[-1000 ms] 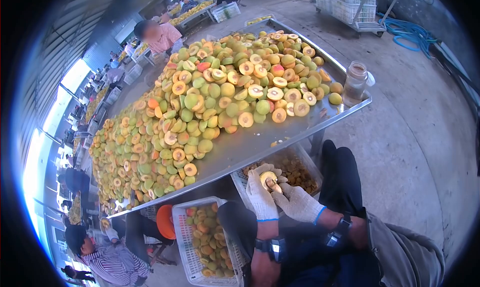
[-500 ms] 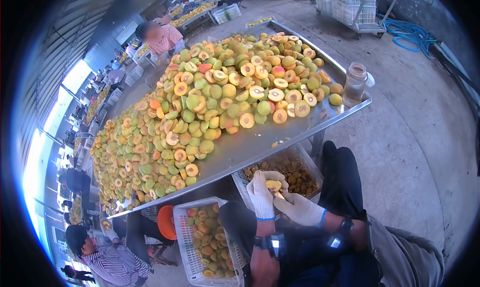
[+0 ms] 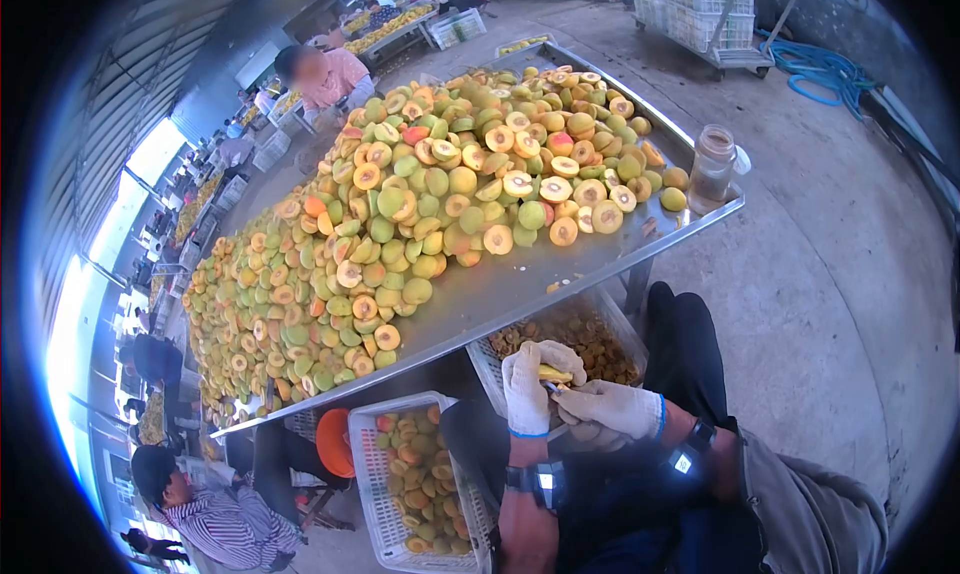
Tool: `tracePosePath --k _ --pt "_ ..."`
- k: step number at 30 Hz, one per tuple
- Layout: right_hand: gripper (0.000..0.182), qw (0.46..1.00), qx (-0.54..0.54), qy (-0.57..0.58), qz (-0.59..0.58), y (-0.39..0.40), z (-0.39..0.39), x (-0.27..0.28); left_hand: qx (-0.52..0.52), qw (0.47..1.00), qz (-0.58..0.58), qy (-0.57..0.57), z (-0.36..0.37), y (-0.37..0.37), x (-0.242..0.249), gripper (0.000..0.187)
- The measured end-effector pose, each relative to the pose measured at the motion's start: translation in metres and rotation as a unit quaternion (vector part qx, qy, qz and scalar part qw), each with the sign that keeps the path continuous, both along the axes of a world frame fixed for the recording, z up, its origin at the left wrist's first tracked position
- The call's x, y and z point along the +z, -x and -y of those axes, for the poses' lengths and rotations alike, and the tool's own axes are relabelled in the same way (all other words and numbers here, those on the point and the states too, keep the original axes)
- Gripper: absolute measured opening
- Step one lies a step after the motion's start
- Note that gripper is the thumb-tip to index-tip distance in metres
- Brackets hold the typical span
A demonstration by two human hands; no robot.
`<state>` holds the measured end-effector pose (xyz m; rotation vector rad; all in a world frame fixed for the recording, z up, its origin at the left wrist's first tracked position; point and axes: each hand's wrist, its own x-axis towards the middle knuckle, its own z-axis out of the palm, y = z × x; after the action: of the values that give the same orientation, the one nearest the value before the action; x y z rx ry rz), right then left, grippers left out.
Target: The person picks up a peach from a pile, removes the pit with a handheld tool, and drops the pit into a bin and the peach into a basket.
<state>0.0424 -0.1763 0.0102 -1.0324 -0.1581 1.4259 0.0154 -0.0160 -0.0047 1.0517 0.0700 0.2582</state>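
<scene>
My left hand [image 3: 527,386], in a white knit glove with a blue cuff, is closed around a yellow peach half [image 3: 554,374]. My gloved right hand [image 3: 602,408] is pinched close against the fruit, on a small tool [image 3: 553,387] whose tip shows at the cut side; its handle is hidden in the fingers. Both hands are over the near edge of a white crate [image 3: 486,376] that holds brown pits and scraps [image 3: 590,346]. Beyond them, a metal table [image 3: 470,309] carries a big heap of halved peaches [image 3: 400,214].
A white crate [image 3: 368,484] of peach halves stands left of my knees, beside an orange bucket [image 3: 335,444]. A clear jar [image 3: 712,169] is at the table's right corner. One person [image 3: 225,519] sits at left; another [image 3: 330,79] is across the table.
My right hand has shifted slightly, and the tool's tip now shows against the peach half. My left hand keeps its hold. The seated person's hand at left has lowered.
</scene>
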Motion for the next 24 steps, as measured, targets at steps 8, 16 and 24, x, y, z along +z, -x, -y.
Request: tracePosePath --k 8,16,24 --pt "0.044 0.996 0.028 0.048 0.063 -0.009 -0.001 0.0 0.016 0.987 -0.118 0.109 0.0 -0.004 -0.009 0.06" --pt "0.039 0.984 0.042 -0.084 -0.149 -0.012 0.011 -0.025 -0.056 0.982 -0.035 0.176 0.004 -0.004 -0.013 0.069" --pt "0.041 0.959 -0.026 -0.169 -0.226 -0.01 0.018 -0.044 0.109 0.973 -0.132 0.156 -0.002 -0.009 -0.012 0.063"
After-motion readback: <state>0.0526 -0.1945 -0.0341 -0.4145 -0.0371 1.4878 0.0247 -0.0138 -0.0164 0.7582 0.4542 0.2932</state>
